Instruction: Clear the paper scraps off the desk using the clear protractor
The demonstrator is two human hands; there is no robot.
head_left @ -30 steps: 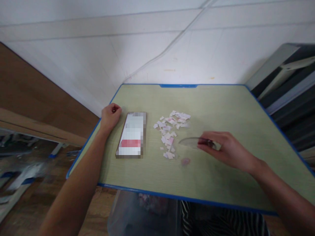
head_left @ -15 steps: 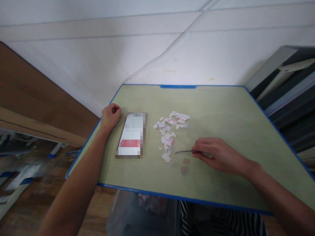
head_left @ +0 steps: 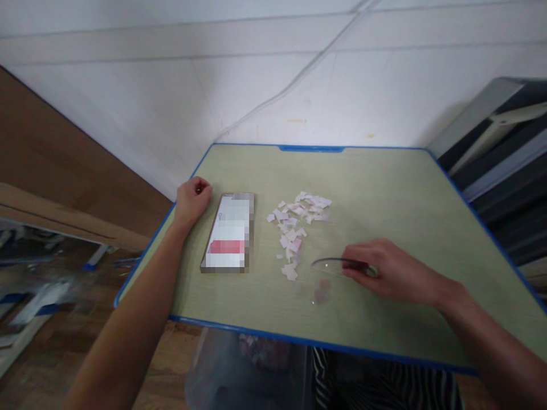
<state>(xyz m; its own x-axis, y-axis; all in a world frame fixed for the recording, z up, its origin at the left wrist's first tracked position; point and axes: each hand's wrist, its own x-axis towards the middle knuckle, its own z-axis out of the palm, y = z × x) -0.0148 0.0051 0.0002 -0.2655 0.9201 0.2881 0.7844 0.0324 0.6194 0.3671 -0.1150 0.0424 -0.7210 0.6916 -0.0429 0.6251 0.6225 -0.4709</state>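
Note:
Curled loosely, my left hand [head_left: 194, 196] rests at the table's left edge, beside a phone [head_left: 226, 230] lying face up; I see nothing held in it. My right hand [head_left: 380, 267] grips thin, dark, curved tweezers [head_left: 329, 261] whose tip points left, just above the tabletop. Left of the tip lies a scattered pile of small white and pinkish paper scraps [head_left: 293, 222]. Below the tweezers, a couple of reddish, see-through pieces [head_left: 321, 289] lie on the table with small glints around them.
The pale green table [head_left: 376, 188] has a blue rim and stands against a white wall [head_left: 171, 102] with a cable [head_left: 299, 77]. Under its front edge is a clear plastic bin [head_left: 248, 376]. A brown wooden panel [head_left: 64, 136] is at left, dark folded items [head_left: 513, 148] at right.
My right hand and the tweezers have shifted slightly right, away from the paper scraps. The tweezers' curve shows more now. My left hand stays in place.

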